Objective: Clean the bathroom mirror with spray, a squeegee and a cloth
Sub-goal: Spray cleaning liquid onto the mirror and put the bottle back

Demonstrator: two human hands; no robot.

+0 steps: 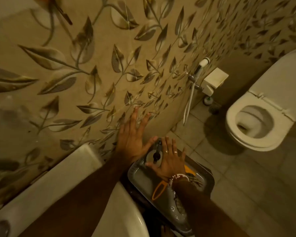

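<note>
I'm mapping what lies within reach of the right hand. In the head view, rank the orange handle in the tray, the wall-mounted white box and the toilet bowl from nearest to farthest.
From the right hand:
1. Orange handle, in the tray just below the wrist.
2. White box, up on the wall by the hose.
3. Toilet bowl, far right on the floor.

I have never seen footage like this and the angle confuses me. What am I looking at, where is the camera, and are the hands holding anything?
There is one picture, from a camera worn on a person's head, looking down at their own bare hands. The left hand is spread flat against the leaf-patterned wall. The right hand, with rings and a bead bracelet, reaches open over a grey tray beside the white sink. The tray holds cleaning tools, including something with an orange handle. Neither hand grips anything. A toilet stands at the right. No mirror shows here.
</note>
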